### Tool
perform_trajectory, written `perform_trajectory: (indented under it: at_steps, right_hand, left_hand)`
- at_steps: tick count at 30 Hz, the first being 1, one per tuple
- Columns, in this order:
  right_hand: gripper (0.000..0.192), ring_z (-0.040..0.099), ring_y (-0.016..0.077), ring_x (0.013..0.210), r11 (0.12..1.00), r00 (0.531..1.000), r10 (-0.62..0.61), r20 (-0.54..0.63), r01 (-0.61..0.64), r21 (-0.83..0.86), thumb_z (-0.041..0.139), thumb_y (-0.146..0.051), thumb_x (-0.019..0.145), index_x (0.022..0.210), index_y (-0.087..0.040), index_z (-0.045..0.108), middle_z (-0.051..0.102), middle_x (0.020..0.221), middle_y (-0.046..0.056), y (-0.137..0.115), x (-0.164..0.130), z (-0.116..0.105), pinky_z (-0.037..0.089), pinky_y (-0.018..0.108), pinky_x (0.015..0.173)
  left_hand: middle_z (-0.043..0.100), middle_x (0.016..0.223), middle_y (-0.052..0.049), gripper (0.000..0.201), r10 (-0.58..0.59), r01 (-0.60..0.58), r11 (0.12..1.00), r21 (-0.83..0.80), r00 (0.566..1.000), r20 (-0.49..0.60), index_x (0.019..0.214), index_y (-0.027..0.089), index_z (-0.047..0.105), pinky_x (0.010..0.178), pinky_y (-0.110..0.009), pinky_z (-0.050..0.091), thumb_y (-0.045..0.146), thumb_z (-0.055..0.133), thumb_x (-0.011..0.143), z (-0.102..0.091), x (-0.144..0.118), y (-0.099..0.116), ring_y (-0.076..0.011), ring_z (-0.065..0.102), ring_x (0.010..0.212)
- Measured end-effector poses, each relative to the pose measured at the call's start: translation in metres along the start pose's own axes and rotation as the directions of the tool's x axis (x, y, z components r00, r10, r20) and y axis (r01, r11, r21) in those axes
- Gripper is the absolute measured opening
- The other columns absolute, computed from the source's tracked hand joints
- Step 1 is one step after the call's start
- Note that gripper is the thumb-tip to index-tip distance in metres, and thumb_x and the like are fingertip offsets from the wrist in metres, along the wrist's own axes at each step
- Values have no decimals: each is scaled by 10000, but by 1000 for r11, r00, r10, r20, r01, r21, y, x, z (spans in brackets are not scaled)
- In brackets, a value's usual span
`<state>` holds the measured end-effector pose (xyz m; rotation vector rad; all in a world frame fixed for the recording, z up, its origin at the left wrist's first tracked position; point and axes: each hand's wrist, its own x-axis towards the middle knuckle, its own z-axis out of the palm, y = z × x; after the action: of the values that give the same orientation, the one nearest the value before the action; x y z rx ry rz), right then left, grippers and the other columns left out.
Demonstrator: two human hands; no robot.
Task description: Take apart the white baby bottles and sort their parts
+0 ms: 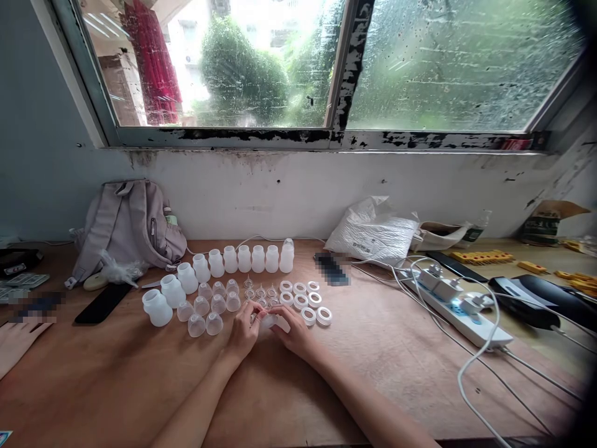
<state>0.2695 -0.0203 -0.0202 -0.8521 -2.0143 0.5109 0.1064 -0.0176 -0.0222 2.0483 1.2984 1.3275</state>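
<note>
My left hand (246, 328) and my right hand (297, 333) meet at the front of the rows, fingers pinched on a small translucent white bottle part (269, 322). The fingers partly cover it, so its exact kind is unclear. Just beyond my hands lie several clear silicone nipples (260, 291). White ring collars (301, 301) lie right of them, close to my right hand. Left of my left hand, clear dome caps (201, 305) stand in rows. Behind, frosted baby bottles (216, 262) form a curved line, ending at the right with a capped bottle (287, 256).
A backpack (133, 218), plastic bag (122, 269) and black phone (103, 303) are at left, with another person's hand (21, 341) beyond. A silver parcel (373, 231), blurred dark device (332, 269) and power strip (461, 311) with loose white cables are at right.
</note>
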Motion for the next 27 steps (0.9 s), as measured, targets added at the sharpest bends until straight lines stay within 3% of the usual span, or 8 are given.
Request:
perform_trajectory:
  at_steps: [5, 11, 19, 23, 27]
  right_hand:
    - [116, 549, 154, 638, 996, 989, 75, -127, -80, -35, 529, -289, 785, 843, -201, 578, 598, 717, 26, 0, -1, 5, 447, 271, 612]
    - [192, 535, 130, 572, 963, 946, 265, -186, -249, 105, 511, -342, 796, 859, -180, 589, 591, 673, 22, -9, 3, 4, 445, 243, 545]
    - [251, 476, 94, 489, 794, 882, 470, -16, -415, 444, 546, -424, 744, 760, -174, 564, 544, 674, 1, -9, 3, 8, 417, 207, 409]
    - [259, 436, 82, 457, 760, 858, 513, -20, -443, 476, 565, -419, 720, 661, -171, 522, 508, 611, -22, -7, 5, 12, 375, 192, 368]
    - [240, 418, 74, 436, 794, 863, 503, -51, -438, 422, 560, -384, 727, 631, -172, 499, 490, 585, -29, -3, 6, 15, 355, 188, 359]
  left_hand:
    - [620, 761, -16, 211, -58, 59, 992, -107, 998, 15, 993, 190, 500, 670, -254, 451, 270, 355, 862, 0, -3, 8, -142, 592, 719]
    - [637, 886, -37, 268, 56, -55, 998, -9, 983, 173, 1084, 195, 479, 658, -235, 450, 255, 378, 843, 1, -7, 11, -133, 591, 698]
    - [557, 580, 22, 145, -43, 43, 999, 2, 990, 132, 870, 171, 507, 505, -201, 392, 236, 394, 807, 9, -6, 8, -103, 519, 498]
    - [569, 574, 20, 118, -98, 106, 993, -48, 983, 154, 804, 169, 516, 493, -195, 387, 239, 422, 788, 11, -5, 6, -102, 528, 495]
    - [600, 601, 9, 134, -146, 158, 985, -68, 976, 162, 811, 167, 540, 514, -198, 415, 253, 442, 779, 13, -3, 4, -110, 561, 522]
